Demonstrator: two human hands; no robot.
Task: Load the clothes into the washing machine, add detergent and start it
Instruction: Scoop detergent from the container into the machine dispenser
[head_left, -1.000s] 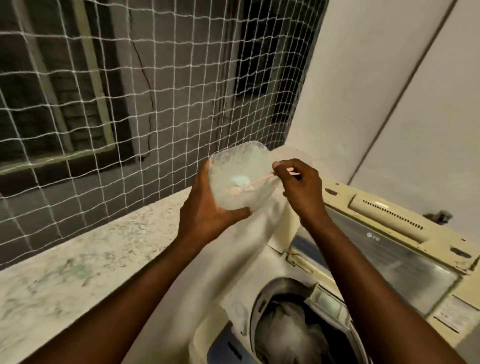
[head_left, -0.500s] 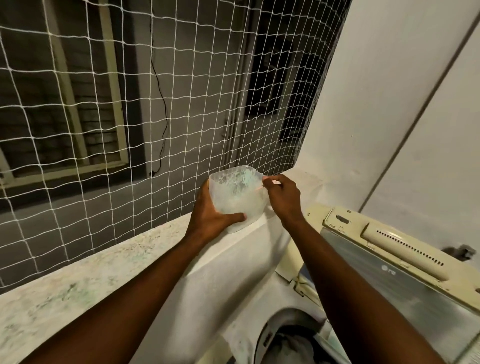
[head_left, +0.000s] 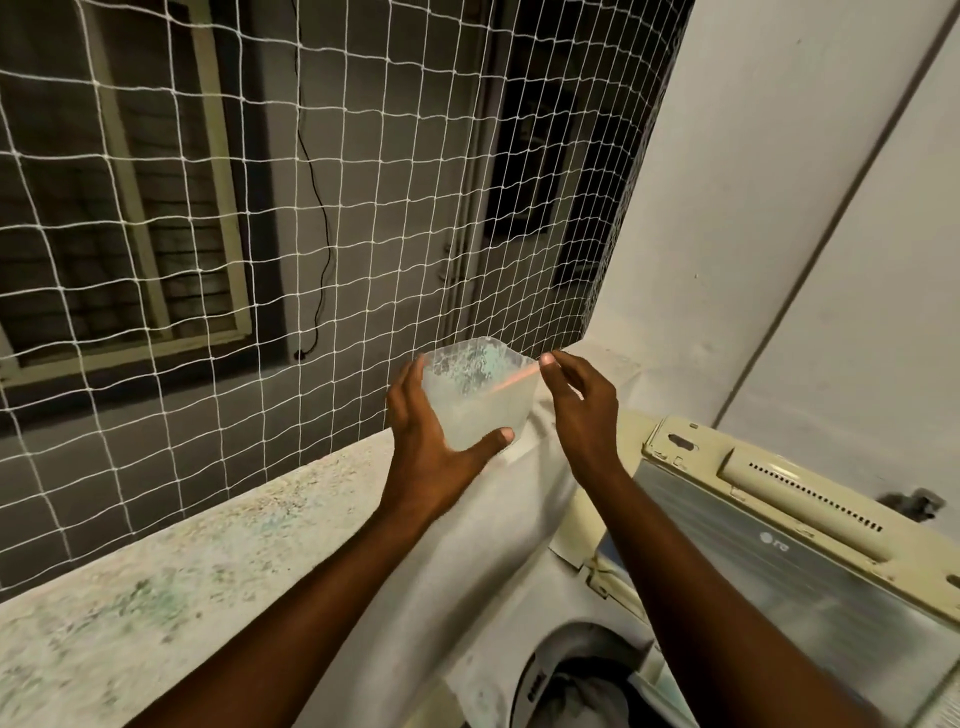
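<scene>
A translucent plastic tub (head_left: 480, 397) is cupped from its left side by the left hand (head_left: 431, 447), with the thumb pressed under its front lower edge and the fingers wrapped behind. The tub is held near upright, its mouth tipped slightly toward the camera, above the far end of a speckled stone ledge (head_left: 208, 561). Its walls are cloudy, with rounded corners and a pale blue-white powdery film clinging inside. A thin pink spoon handle (head_left: 514, 376) is pinched at its upper end between the thumb and fingertips of the right hand (head_left: 582, 410); its long axis slants from that upper-right rim down-left into the tub, and the bowl end cannot be made out. Below and to the right, the washing machine (head_left: 675, 587) is seen with its cream, ribbed lid (head_left: 779, 519) raised, and pale clothes (head_left: 576, 696) are visible in the round drum opening. A white knotted net (head_left: 311, 208) is stretched behind the ledge.
</scene>
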